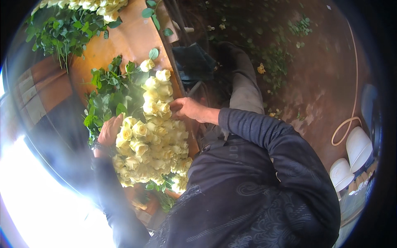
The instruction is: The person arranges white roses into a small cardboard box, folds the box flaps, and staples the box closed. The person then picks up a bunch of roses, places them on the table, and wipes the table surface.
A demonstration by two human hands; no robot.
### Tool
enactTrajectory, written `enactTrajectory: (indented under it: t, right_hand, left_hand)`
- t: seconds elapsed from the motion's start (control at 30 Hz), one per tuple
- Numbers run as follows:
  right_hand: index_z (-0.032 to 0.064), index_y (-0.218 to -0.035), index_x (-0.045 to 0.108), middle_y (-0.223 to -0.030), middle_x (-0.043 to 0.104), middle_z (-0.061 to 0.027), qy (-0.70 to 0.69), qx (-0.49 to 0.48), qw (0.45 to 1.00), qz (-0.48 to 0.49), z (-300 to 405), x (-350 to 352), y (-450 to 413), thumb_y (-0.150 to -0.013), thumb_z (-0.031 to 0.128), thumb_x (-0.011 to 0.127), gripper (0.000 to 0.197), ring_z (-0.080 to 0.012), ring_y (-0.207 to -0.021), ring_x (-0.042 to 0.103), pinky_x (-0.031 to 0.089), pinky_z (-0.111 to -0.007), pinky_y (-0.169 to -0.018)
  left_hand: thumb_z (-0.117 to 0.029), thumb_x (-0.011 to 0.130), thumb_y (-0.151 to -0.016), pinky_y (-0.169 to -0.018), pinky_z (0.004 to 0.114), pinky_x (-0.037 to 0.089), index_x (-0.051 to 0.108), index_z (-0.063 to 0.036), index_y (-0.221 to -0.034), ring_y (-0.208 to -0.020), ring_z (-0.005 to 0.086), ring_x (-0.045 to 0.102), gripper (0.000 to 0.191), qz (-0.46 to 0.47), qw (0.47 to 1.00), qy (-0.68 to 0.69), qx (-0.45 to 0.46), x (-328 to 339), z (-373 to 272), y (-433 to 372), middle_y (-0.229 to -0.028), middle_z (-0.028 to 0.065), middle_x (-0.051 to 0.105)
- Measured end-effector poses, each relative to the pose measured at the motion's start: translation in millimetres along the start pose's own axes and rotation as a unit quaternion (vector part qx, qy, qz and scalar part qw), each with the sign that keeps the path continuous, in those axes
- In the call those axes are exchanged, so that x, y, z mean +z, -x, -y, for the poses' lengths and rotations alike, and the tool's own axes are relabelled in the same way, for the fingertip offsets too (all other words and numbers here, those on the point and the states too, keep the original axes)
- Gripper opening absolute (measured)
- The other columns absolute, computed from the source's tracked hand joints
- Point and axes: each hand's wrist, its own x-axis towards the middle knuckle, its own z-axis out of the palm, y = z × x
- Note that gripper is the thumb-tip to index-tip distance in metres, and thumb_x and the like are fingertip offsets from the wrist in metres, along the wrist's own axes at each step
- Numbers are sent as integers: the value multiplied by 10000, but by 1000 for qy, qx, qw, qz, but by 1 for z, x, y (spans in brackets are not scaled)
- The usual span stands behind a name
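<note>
A large heap of pale yellow roses lies on the orange-brown table before me, blooms toward my body and green leafy stems toward the far left. My left hand, with a band at its wrist, rests against the left side of the blooms, beside the leaves. Its fingertips are partly hidden by flowers and foliage. From the right, my right hand reaches to the table-edge side of the heap, its bent fingers touching the blooms. Whether either hand grips a stem is hidden. One rose lies slightly apart above the heap.
Another bunch of yellow roses lies at the table's far end. The table edge runs beside my right hand. Cut leaves litter the floor. White buckets and a hose are at the right.
</note>
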Motion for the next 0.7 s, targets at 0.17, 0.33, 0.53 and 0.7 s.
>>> enactTrajectory:
  t: [0.17, 0.33, 0.53, 0.7]
  right_hand:
    - [-28, -1353, 631, -1252, 706, -101, -83, 14, 995, -54, 1, 13, 1, -909, -34, 705, 450, -191, -1104, 697, 560, -320, -930]
    - [-24, -1316, 630, -1248, 692, -109, -213, 50, 975, -35, 11, 25, 7, -896, -43, 680, 423, -194, -1090, 688, 566, -335, -921]
    - [0, -1305, 658, -1188, 724, -97, -71, -11, 996, -62, -6, 27, -8, -911, 14, 667, 394, -230, -997, 722, 597, -374, -898]
    - [-10, -1322, 640, -1235, 715, -107, -226, 73, 971, -1, 18, 30, -2, -1002, 64, 590, 333, -245, -1122, 692, 577, -405, -950]
  left_hand:
    - [-61, 534, -1040, -677, 488, 487, 580, 24, -1321, -773, 430, 622, 297, -56, 998, 0, 0, 6, -14, 6, -888, 212, 644]
    - [-87, 521, -1068, -685, 487, 497, 570, 43, -1251, -785, 458, 613, 229, 15, 984, 112, -135, 11, -5, 8, -885, 225, 641]
    - [23, 591, -944, -630, 484, 480, 529, 82, -1343, -741, 418, 603, 408, -57, 997, 2, 47, 0, -5, 22, -832, 194, 598]
    - [21, 590, -954, -621, 479, 473, 541, 74, -1319, -715, 392, 584, 372, -73, 997, -2, 33, 3, -11, 38, -815, 176, 581]
